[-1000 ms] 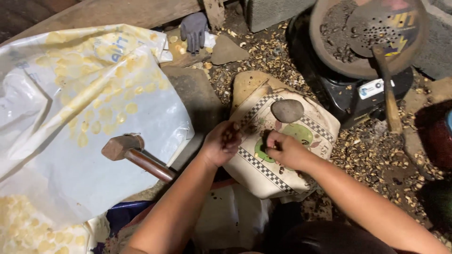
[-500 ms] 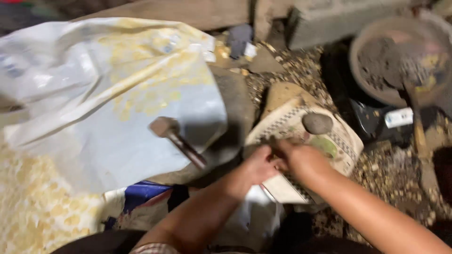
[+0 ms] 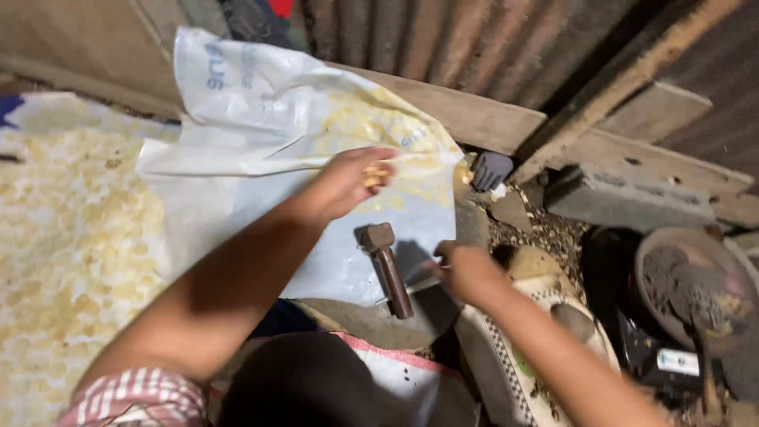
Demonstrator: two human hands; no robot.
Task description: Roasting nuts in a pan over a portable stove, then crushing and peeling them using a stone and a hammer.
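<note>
A few small yellow kernels [image 3: 376, 174], too blurred to count, sit pinched in the fingertips of the left hand [image 3: 348, 180], raised above a white plastic sack [image 3: 261, 150] that shows yellow pieces through it. The right hand [image 3: 466, 270] is lower, fingers curled; whether it grips anything cannot be told. Between the two hands lies one hammer [image 3: 387, 267] on a stone slab [image 3: 371, 320]. One dark glove [image 3: 490, 169] lies near a wooden plank [image 3: 474, 119].
</note>
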